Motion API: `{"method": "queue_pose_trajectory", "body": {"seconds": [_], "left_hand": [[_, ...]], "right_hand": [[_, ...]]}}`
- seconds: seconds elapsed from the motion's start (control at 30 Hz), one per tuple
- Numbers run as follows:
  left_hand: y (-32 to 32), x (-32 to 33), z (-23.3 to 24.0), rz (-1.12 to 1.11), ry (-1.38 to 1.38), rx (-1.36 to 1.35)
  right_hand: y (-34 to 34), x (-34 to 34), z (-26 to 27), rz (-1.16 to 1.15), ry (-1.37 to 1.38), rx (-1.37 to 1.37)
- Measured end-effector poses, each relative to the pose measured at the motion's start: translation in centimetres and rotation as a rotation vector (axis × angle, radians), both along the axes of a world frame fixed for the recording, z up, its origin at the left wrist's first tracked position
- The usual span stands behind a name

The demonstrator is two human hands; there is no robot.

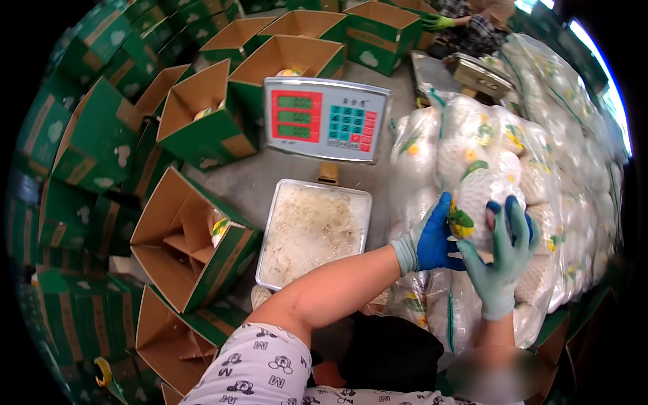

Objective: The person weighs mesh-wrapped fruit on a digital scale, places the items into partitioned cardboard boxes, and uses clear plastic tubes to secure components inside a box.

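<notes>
My left hand (435, 238), in a blue-palmed work glove, is at the left side of a round item in white foam netting (478, 205) with a green and yellow label (461, 223). My right hand (501, 260), in a pale green glove with blue fingertips, has its spread fingers at the item's lower right. Whether either hand bears its weight cannot be told. Beneath them lie clear plastic bags of similar netted items (536, 187). Left of these is a platform scale (316, 230) with a dirty metal plate; its display panel (328, 120) stands behind it.
Open green cardboard boxes (207, 283) stand to the left and behind the scale, some holding netted items. More green boxes are stacked at the far left. Another person's gloved hand (438, 22) shows at the top, near a second scale (476, 76). A tape roll (103, 372) is at lower left.
</notes>
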State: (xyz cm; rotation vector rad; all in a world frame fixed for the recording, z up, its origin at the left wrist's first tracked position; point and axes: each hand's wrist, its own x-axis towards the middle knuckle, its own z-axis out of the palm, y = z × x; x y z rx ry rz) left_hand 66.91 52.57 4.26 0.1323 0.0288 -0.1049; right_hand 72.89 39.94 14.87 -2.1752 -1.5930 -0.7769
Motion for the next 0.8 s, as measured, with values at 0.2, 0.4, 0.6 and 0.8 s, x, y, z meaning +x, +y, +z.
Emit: {"method": "queue_pose_trajectory", "body": {"seconds": [0.2,0.4,0.6,0.8], "left_hand": [[10.4,-14.1,1.8,0.391,0.103,0.446],[10.9,-22.9,-10.3,0.846,0.855,1.010],[9.4,-24.3,-12.3,0.413,1.166,1.582],[11.3,-29.4,-10.6,0.604,1.257,1.607]], "right_hand": [[5.4,-8.8,-0.4,0.590,0.544,-0.127],[13.1,-11.8,-17.3,0.296,1.134,-0.517],[12.8,-12.7,-24.6,0.194,1.309,-0.706],[15.4,-7.7,-22.4,0.029,1.632,-0.202]]}}
